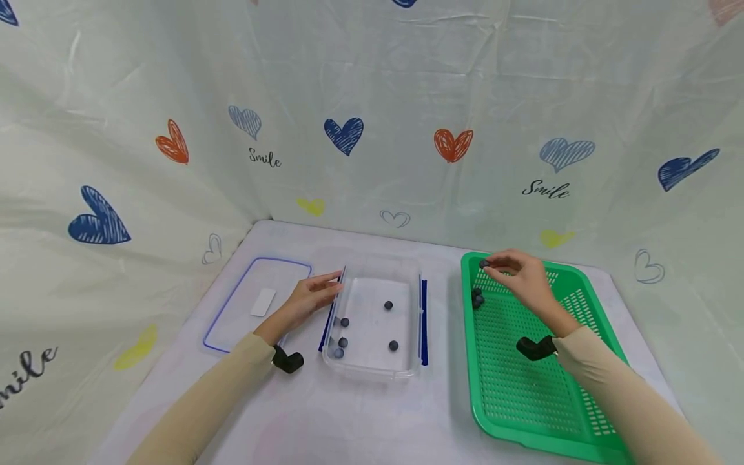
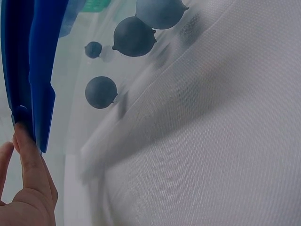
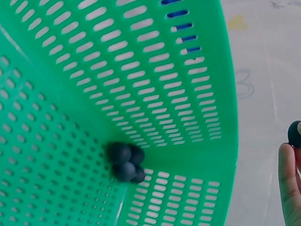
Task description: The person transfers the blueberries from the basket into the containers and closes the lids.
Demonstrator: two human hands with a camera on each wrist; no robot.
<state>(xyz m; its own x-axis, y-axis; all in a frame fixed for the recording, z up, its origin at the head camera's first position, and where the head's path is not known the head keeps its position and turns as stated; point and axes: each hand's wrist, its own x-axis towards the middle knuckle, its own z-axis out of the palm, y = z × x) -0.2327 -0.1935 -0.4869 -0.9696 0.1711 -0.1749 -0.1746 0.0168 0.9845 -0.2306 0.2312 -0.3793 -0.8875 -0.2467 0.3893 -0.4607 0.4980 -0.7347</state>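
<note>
Evidently, the right hand (image 1: 521,274) pinched a round dark-blue berry (image 1: 484,264) near the far-left corner of the green perforated plastic basket (image 1: 473,374); near-spherical, it showed no clear long axis or heading. A loosened pinch might have dropped it outside the rim. The left hand (image 1: 305,300), fingers extended, touched the clear rectangular plastic container (image 1: 372,372).

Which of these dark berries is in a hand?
The berry pinched in the right hand, near the far left corner of the green basket; the others lie in that basket or the clear box.
</note>
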